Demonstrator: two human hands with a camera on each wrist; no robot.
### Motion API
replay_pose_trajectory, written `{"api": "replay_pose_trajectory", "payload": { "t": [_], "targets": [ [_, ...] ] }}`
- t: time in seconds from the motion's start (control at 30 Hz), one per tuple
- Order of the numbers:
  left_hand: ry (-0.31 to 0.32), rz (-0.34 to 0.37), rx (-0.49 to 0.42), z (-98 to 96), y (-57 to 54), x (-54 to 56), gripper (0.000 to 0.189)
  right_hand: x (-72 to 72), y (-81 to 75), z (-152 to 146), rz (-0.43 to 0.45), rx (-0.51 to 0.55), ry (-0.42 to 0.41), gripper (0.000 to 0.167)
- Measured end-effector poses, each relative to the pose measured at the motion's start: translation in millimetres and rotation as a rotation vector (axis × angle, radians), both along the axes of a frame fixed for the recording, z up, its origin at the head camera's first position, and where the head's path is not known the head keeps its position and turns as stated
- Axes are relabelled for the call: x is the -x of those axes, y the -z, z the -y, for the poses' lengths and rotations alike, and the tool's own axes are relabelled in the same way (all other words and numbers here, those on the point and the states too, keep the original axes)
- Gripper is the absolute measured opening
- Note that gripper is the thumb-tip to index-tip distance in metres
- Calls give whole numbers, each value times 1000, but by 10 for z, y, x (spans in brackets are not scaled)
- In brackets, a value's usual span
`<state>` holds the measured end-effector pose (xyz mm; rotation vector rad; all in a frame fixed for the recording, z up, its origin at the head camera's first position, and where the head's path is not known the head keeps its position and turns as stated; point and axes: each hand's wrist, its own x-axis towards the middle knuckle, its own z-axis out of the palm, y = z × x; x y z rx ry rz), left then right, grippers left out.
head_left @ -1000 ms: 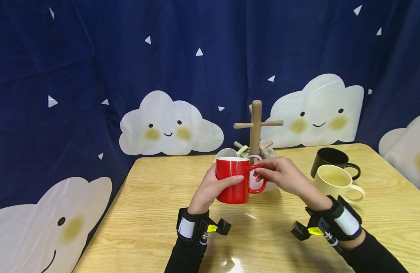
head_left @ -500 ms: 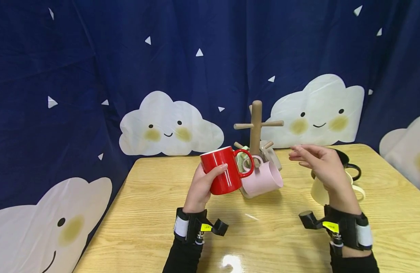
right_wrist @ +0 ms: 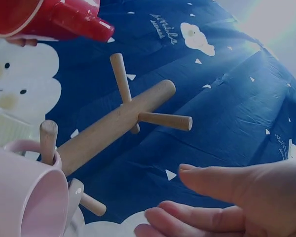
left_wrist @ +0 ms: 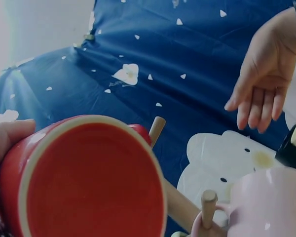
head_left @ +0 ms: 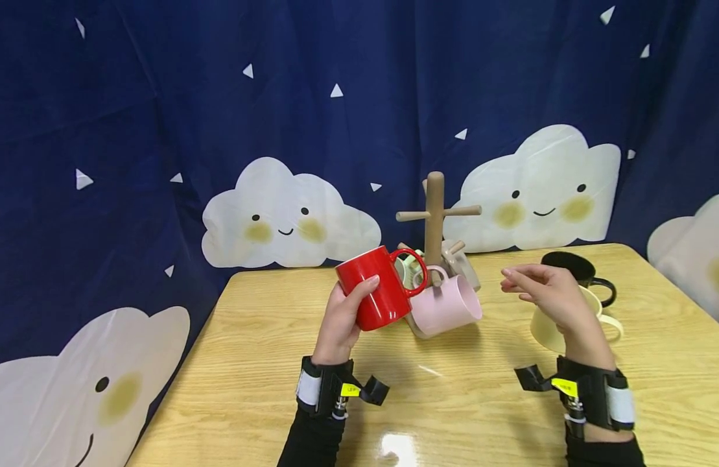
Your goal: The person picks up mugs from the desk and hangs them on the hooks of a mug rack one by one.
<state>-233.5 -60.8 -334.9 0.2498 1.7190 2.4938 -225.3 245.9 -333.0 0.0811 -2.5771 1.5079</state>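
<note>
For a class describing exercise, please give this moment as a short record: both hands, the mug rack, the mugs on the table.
Left hand: holds the red mug, tilted, above the table
Right hand: in the air, holding nothing
Wooden mug rack: pink mug hangs from a lower peg
Other rack mugs: beige mug, pale green mug, partly hidden
Upper pegs in view: bare
Table: black mug, pale yellow mug, right of the rack

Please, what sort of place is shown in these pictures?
Probably an indoor recording corner: a blue curtain with printed smiling clouds behind a wooden table, and two wrist cameras worn by the person.
</note>
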Motion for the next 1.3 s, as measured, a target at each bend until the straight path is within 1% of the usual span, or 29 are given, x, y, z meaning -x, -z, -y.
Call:
{"api": "replay_pose_trajectory", "payload": {
  "t": [0.1,0.2,0.3,0.37,0.43,0.5,0.6,0.7,0.77,0.9,1.0,1.17,1.3],
  "targets": [
    [-6,23,-100,-2,6,22,53,5,15,0,18,-69,9,52],
    [17,69,-261,-5,1,83,51,13,22,21,29,-104,18,53],
    [58,111,-440,-26,-26,203,53,32,21,59,32,-118,10,51],
    [97,137,-552,-53,-54,304,60,44,16,90,33,-127,4,51],
    [111,174,-635,-86,-77,396,67,54,13,123,33,-148,3,51],
    [124,210,-696,-122,-92,472,72,61,16,152,30,-153,-1,51],
    [135,262,-730,-173,-91,545,71,63,24,194,20,-161,-4,48],
    [154,297,-736,-215,-72,583,67,57,27,225,13,-158,-19,44],
    [163,322,-746,-240,-57,598,69,52,24,241,15,-165,-27,43],
    [182,344,-745,-309,-34,620,73,45,13,246,23,-184,-31,44],
    [202,356,-733,-391,-13,651,71,40,5,234,25,-191,-27,44],
    [212,405,-730,-571,26,706,66,31,12,198,41,-189,-22,46],
    [178,410,-725,-660,40,730,65,24,11,186,52,-189,-27,43]
  ]
}}
